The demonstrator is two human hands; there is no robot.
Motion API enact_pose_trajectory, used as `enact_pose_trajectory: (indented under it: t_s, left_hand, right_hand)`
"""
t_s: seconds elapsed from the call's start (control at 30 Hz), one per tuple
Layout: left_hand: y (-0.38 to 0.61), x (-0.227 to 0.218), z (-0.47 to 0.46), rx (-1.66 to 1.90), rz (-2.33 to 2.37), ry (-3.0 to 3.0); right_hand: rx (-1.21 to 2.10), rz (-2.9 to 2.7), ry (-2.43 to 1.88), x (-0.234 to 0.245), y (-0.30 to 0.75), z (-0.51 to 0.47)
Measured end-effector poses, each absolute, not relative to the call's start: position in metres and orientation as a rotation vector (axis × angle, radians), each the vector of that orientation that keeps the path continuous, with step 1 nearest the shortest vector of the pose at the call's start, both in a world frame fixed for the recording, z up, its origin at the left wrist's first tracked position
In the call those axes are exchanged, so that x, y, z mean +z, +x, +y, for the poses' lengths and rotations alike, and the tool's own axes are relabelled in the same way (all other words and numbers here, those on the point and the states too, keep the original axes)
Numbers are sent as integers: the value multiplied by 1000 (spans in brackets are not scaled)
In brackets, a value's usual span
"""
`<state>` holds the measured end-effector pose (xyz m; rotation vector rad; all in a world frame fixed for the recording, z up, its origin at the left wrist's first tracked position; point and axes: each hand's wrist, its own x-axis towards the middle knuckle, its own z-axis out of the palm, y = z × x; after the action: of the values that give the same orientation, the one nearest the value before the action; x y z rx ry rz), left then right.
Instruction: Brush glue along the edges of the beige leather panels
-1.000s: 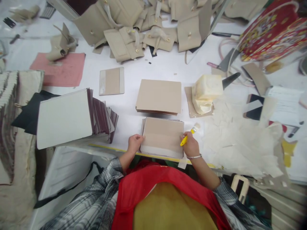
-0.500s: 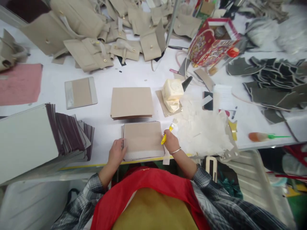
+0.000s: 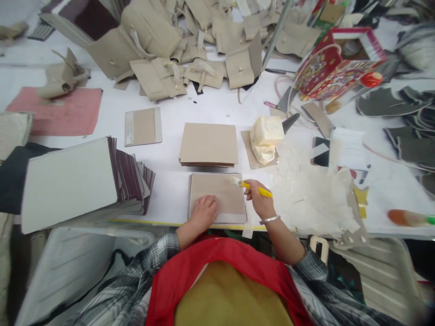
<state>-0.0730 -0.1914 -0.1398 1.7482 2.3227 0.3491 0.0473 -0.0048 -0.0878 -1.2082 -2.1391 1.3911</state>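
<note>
My left hand (image 3: 204,212) lies flat on the left part of a beige rectangular panel (image 3: 229,201), fingers stretched out. This panel rests on another dark-edged sheet at the table's front edge. In my right hand (image 3: 258,201) is a paintbrush with a yellow handle (image 3: 265,192). Its pale bristles are over the panel's upper right, seemingly touching it. Just beyond lies a stack of beige sheets (image 3: 209,142). To the right of that stack, a cream-coloured, glue-smeared container (image 3: 268,131) stands on a piece of board, with a dark handle-like piece behind it.
A tall pile of grey-and-maroon panels (image 3: 68,181) stands at the left. Beige pouch pieces (image 3: 156,81) cover the back. A red patterned box (image 3: 336,72) stands back right. Whitish, glue-crusted sheeting (image 3: 306,194) lies right of my right hand. A small panel (image 3: 144,127) lies back left.
My left hand has moved from the panel's left edge onto its surface. The brush has swung from upright beside the panel to bristles leftward over it. The view has shifted left.
</note>
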Motion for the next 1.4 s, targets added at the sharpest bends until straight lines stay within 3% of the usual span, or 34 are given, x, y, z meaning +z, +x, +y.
enact_pose_trajectory:
  t_s: [0.1, 0.27, 0.63, 0.8, 0.93, 1.1, 1.27, 1.4]
  left_hand:
    - [-73, -142, -186, 250, 2349, 1666]
    - [-77, -144, -190, 221, 2344, 1643]
    - [-78, -145, -190, 207, 2323, 1632]
    - [-75, -145, -188, 165, 2341, 1634]
    - [-73, -145, -187, 150, 2346, 1662]
    - [-71, -143, -185, 162, 2358, 1672]
    - [-68, -138, -181, 94, 2346, 1695]
    - [-59, -130, -181, 167, 2361, 1752]
  right_hand:
    - [1881, -1927, -1116, -96, -9, -28]
    - [2045, -1832, -1133, -134, -69, -45]
    - [1588, -1785, -1463, -119, 57, 31]
    - [1409, -1934, -1288, -126, 118, 20]
    - [1005, -2391, -1169, -154, 169, -10]
    - [629, -2796, -715, -193, 209, -59]
    - [546, -2920, -609, -219, 211, -69]
    - [686, -2835, -556, -224, 210, -60]
